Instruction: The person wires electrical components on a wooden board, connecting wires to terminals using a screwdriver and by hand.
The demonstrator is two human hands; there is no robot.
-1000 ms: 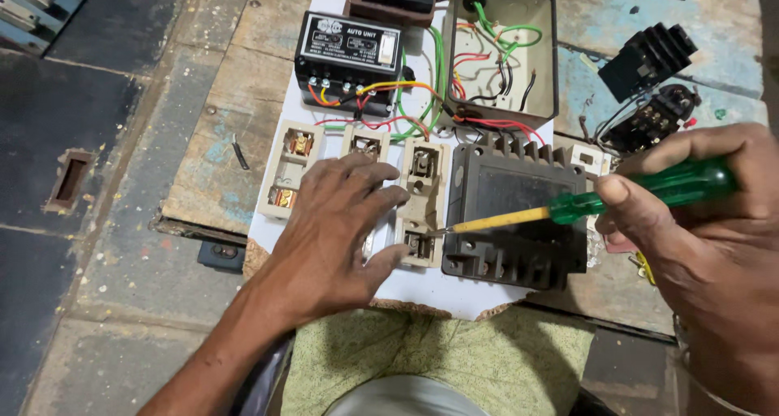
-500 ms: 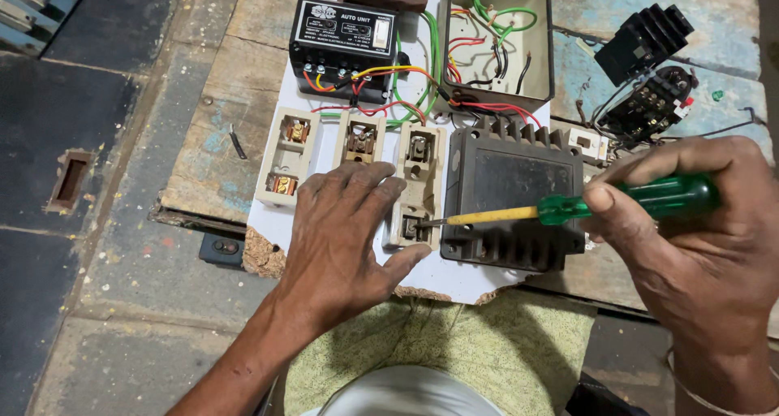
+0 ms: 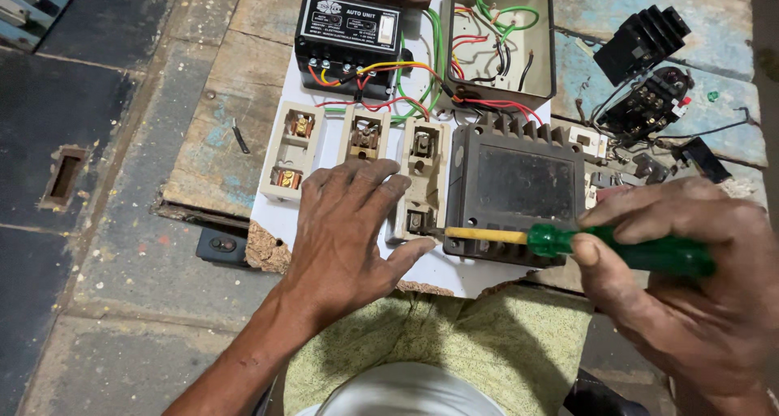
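Screwdriver (image 3: pixel 568 241) lowered; tip meets cream ceramic fuse holder (image 3: pixel 422 181).

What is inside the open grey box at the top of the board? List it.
The grey box holds loose green, red and black wires, some running out over its lower rim towards the fuse holders. Its floor beneath them looks bare; terminals cannot be made out.

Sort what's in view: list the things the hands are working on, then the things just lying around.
In use:
left hand pressing on the white board
right hand holding the green screwdriver
cream fuse holder at the screwdriver tip

Lying about:
black finned box
black control unit
open wired enclosure
black heat sink
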